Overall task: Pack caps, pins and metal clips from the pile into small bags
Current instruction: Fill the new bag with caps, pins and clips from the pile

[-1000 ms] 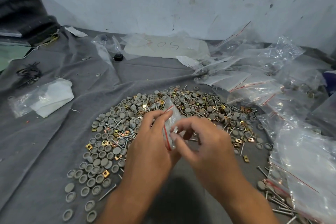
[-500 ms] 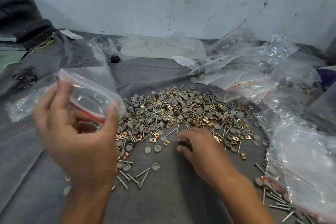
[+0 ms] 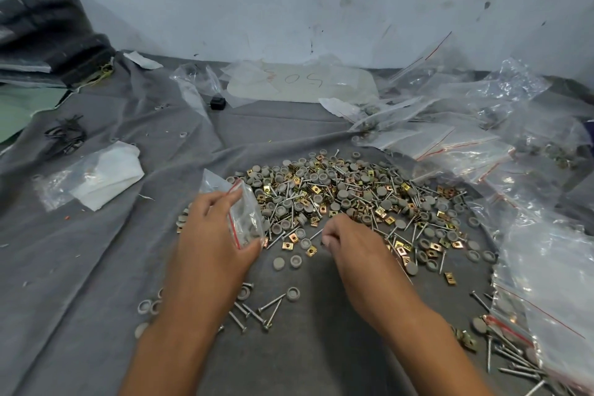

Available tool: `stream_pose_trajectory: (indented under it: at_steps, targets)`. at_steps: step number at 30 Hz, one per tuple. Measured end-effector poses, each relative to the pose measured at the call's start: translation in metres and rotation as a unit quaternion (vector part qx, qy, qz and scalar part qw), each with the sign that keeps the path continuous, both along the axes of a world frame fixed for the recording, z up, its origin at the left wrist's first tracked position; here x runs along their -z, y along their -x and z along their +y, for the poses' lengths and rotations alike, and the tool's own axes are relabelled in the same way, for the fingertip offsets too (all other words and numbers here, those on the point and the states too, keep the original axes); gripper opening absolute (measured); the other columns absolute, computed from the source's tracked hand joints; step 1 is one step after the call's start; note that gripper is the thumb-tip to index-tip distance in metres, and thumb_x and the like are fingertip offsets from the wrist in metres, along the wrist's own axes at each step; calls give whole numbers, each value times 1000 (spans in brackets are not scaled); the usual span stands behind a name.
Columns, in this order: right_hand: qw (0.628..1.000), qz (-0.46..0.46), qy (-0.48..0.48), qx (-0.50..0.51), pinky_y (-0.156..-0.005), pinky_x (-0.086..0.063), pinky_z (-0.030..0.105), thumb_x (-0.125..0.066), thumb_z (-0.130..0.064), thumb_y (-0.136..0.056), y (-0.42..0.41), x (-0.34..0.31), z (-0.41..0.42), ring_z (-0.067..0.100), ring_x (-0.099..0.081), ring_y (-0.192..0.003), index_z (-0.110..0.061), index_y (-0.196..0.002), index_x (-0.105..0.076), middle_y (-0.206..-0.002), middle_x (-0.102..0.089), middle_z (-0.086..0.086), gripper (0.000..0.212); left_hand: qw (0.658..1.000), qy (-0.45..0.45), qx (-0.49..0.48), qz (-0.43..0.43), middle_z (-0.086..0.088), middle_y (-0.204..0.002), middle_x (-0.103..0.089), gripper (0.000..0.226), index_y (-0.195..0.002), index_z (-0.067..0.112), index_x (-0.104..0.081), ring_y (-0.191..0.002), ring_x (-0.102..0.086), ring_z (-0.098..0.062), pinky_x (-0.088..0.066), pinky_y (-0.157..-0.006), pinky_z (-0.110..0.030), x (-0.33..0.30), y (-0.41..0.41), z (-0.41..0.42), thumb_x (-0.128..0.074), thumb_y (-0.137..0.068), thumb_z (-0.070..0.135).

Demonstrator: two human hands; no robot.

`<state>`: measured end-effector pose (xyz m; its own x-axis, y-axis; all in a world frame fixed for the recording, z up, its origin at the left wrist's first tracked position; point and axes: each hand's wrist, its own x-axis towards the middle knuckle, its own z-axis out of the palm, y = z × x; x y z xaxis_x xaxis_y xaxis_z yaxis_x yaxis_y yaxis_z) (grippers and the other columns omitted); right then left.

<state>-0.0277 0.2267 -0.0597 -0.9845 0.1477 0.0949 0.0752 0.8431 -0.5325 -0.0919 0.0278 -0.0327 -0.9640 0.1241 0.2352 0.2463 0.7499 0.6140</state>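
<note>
A grey cloth (image 3: 96, 267) covered the worktop from edge to edge, creased toward the far left corner, where a dark folded stack (image 3: 48, 32) lay against the wall. Along the right edge a heap of clear zip bags (image 3: 530, 235) with red seal lines ran from the far side to the near corner, some with parts inside. At the far edge lay a flat plastic sheet (image 3: 302, 82) marked with handwritten figures. The pile (image 3: 353, 196) of grey caps, long pins and brass-coloured metal clips spread across the middle of the worktop, thinning toward the near edge, where loose pins (image 3: 257, 312) and a few caps lay apart from the rest. Toward the left edge sat a clear bag with white paper (image 3: 96, 180) in it, and beyond it a small tangle of black wire (image 3: 66, 135). The left hand (image 3: 212, 244) hovered at the pile's near-left margin, fingers and thumb curled round a small bag (image 3: 241, 209) with a red zip strip, held upright with grey caps visible inside. The right hand (image 3: 356, 244) reached to the pile's near edge with its fingers curled down; it seemed to pinch something small at the fingertips, though what it was could not be made out. A small black block (image 3: 217, 103) rested near the far edge, just beside a crumpled clear bag (image 3: 193, 80).
</note>
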Motion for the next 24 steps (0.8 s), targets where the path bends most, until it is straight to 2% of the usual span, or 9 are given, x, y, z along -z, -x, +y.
stream_pose_trajectory:
  at_steps: [4, 6, 8, 10, 13, 16, 19, 21, 24]
  targets:
    - [999, -24, -31, -2, -61, -40, 25, -49, 1, -93, 6, 4, -13, 10, -44, -79, -36, -94, -38, -94, -43, -9, 39, 1000, 0, 7, 4, 7, -133, -47, 76, -141, 26, -54, -89, -65, -25, -51, -88, -40, 3, -1, 1, -86, -72, 21]
    - [999, -22, -18, 21, -65, -39, 24, -53, -5, -96, 9, 5, -18, 9, -46, -84, -35, -96, -48, -101, -46, -10, 31, 1000, 5, 6, 10, 7, -133, -47, 75, -141, 26, -54, -90, -64, -23, -50, -88, -36, 3, 0, 0, -85, -73, 23]
    - [999, -21, -3, 46, -78, -45, 27, -60, -24, -98, 12, 5, -22, 9, -48, -96, -35, -102, -57, -108, -49, -12, 12, 1000, 6, 4, 14, 9, -133, -47, 75, -141, 27, -54, -92, -64, -21, -45, -87, -31, 3, 0, -2, -85, -73, 24]
    - [997, -34, -18, 59, -87, -48, 31, -63, -37, -96, 14, 6, -25, 11, -48, -104, -33, -109, -60, -111, -49, -11, 14, 1000, 3, 5, 16, 11, -132, -47, 75, -141, 27, -54, -91, -64, -20, -44, -85, -29, 4, 1, -3, -85, -72, 25]
    - [995, -39, -57, 68, -88, -48, 32, -59, -35, -99, 15, 8, -26, 16, -50, -107, -27, -115, -62, -115, -53, -5, 18, 1000, -2, 8, 18, 12, -131, -48, 75, -140, 27, -55, -90, -64, -20, -45, -85, -30, 4, 1, -5, -85, -72, 24]
    - [996, -29, -46, 64, -78, -42, 26, -49, -28, -105, 17, 9, -23, 14, -52, -100, -27, -108, -60, -109, -55, -5, 12, 1000, -8, 10, 20, 13, -130, -47, 75, -140, 27, -55, -89, -64, -20, -47, -87, -31, 5, 1, -6, -85, -72, 24]
    - [997, 28, 56, 47, -72, -40, 14, -53, -26, -104, 20, 4, -26, 2, -54, -90, -29, -99, -62, -98, -59, -14, 11, 1000, -14, 9, 21, 13, -129, -47, 76, -141, 28, -54, -91, -64, -19, -50, -88, -34, 5, 1, -4, -86, -71, 25]
    - [984, 124, 128, 17, -71, -41, 9, -60, -23, -101, 20, -4, -34, -1, -58, -87, -26, -97, -67, -91, -63, -18, 9, 999, -12, 12, 33, 10, -130, -49, 75, -140, 27, -56, -100, -61, -17, -48, -90, -34, 6, 1, -2, -85, -70, 25]
    - [960, 239, 147, -25, -75, -44, 8, -68, -13, -95, 22, -13, -47, -1, -63, -88, -18, -100, -72, -91, -68, -16, 9, 999, -12, 19, 37, 11, -129, -49, 74, -140, 28, -56, -104, -59, -16, -50, -91, -37, 6, -1, 3, -84, -71, 26]
